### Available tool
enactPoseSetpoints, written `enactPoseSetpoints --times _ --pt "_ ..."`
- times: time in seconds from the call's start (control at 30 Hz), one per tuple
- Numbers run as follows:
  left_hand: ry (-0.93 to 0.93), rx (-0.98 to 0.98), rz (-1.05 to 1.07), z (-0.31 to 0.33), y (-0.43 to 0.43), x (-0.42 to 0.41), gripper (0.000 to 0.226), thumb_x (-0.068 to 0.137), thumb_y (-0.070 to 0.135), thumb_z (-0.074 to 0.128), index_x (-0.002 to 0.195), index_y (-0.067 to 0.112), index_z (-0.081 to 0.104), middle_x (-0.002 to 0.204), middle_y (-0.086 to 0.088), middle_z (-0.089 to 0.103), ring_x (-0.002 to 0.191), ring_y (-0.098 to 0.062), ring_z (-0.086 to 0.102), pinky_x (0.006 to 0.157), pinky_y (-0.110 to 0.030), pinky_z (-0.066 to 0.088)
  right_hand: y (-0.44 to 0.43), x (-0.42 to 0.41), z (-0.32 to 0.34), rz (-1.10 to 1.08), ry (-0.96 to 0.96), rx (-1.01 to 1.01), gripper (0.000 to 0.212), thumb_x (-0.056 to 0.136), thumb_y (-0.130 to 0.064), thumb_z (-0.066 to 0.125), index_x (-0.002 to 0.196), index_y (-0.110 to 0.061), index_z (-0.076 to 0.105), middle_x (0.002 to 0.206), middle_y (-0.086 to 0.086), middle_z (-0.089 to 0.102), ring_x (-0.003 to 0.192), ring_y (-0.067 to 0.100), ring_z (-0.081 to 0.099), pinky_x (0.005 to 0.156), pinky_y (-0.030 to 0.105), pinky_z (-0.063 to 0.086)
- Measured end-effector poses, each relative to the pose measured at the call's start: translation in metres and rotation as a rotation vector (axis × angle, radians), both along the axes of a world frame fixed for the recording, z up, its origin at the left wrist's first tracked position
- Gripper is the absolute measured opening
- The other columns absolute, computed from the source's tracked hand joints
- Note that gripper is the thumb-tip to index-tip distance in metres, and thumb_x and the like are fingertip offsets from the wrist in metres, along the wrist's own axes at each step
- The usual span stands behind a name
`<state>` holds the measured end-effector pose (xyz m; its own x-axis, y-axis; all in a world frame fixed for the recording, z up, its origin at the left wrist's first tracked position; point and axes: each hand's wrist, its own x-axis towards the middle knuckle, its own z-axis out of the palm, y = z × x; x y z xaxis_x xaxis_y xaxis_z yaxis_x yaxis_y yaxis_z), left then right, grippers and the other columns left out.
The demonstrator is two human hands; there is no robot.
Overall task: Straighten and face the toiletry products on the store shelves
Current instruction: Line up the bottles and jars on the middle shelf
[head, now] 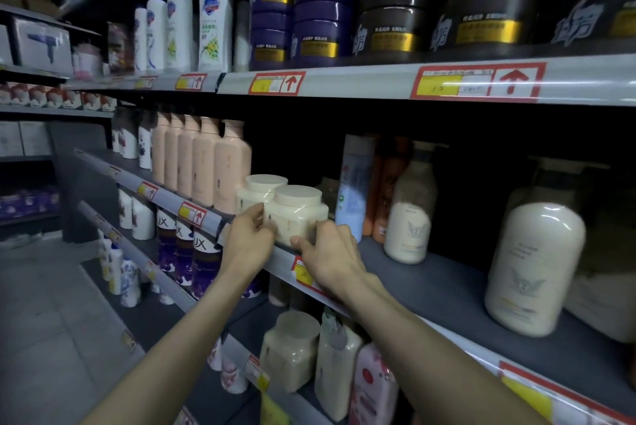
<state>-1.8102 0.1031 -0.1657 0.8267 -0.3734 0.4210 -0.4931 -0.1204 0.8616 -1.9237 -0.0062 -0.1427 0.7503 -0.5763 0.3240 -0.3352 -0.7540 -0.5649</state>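
Two cream jars with flat round lids stand side by side at the front edge of the middle shelf. The nearer jar is gripped from both sides: my left hand presses its left face and my right hand wraps its lower right corner. The second jar sits just behind and to the left, touching the first. Both jars are upright.
Peach bottles stand in a row left of the jars. A pale blue bottle, orange bottles and cream pump bottles stand to the right. Dark tubs fill the shelf above. More bottles fill the shelves below.
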Motion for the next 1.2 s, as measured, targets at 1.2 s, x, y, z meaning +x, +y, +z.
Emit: enactPoseSetpoints --times 1.2 --pt "-0.379 -0.046 -0.686 0.012 -0.162 -0.624 0.056 0.090 0.021 0.065 0.143 0.021 0.050 0.143 -0.002 0.048 0.126 -0.030 0.054 0.109 -0.047 0.045 -0.037 -0.721 -0.050 -0.944 -0.651 0.045 0.013 0.090 -0.030 0.074 0.103 -0.028 0.075 0.090 -0.016 0.077 0.088 -0.006 0.070 0.078 0.017 0.052"
